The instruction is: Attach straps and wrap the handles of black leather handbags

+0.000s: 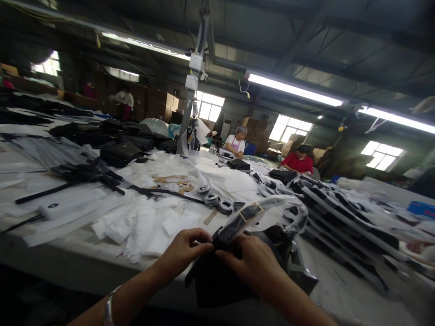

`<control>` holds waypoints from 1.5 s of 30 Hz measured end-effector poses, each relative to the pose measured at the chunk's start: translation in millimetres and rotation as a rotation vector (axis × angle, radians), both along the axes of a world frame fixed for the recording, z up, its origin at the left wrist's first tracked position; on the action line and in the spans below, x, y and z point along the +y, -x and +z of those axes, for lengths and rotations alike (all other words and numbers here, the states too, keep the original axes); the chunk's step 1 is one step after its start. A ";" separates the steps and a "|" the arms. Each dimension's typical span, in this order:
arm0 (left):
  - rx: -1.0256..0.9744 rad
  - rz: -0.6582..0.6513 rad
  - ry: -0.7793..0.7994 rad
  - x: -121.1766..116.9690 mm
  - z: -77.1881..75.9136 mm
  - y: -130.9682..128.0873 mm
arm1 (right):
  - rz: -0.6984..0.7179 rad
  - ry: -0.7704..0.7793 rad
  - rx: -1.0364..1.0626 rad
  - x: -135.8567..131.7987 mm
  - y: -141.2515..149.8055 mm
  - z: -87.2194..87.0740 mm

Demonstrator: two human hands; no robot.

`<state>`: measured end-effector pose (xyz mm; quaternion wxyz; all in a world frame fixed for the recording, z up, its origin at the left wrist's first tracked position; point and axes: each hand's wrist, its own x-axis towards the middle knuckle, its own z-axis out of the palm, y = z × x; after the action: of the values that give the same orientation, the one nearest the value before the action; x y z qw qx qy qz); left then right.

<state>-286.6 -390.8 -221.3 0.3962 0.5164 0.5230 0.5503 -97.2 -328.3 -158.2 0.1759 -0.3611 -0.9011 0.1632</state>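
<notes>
A black bag [217, 283] lies at the table's near edge, with a strap wrapped in clear plastic [272, 203] arching up from it. My left hand [188, 249] pinches the bag's upper left corner, thumb and fingertips pressed together near the strap's end. On the other side, my right hand [253, 258] grips the bag just under the wrapped strap, its thumb pointing at the left fingertips. The bag's far side is hidden behind my right hand. Exactly which small part lies between the fingertips is hard to make out.
White tissue sheets [146, 226] cover much of the table [163, 280]. Rolled wrapped straps [211, 199] lie beyond the bag. At right are stacked black wrapped pieces [346, 231] and another person's hand [416, 246]. Black straps [91, 172] lie at left; a metal post [190, 104] rises mid-table.
</notes>
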 end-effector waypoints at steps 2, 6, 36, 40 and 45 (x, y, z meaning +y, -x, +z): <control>-0.036 -0.011 -0.008 0.9 1.8 -1.9 | 0.028 0.007 -0.002 1.2 -0.5 -1.3; -0.028 -0.022 -0.034 2.3 3.9 -5.1 | 0.050 0.083 0.098 4.9 -1.1 -9.3; -0.050 -0.143 -0.025 6.1 3.8 8.0 | -0.008 0.242 0.263 0.8 0.5 -21.9; -0.084 -0.130 -0.005 6.0 1.1 6.7 | -0.027 0.257 0.254 2.2 3.8 -22.3; -0.162 -0.129 0.001 7.6 -3.7 3.4 | -0.047 0.267 0.294 3.7 6.8 -26.6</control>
<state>-290.0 -383.3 -225.1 0.4721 0.5027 0.4551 0.5632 -104.0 -324.7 -184.8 0.2598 -0.3743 -0.8275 0.3282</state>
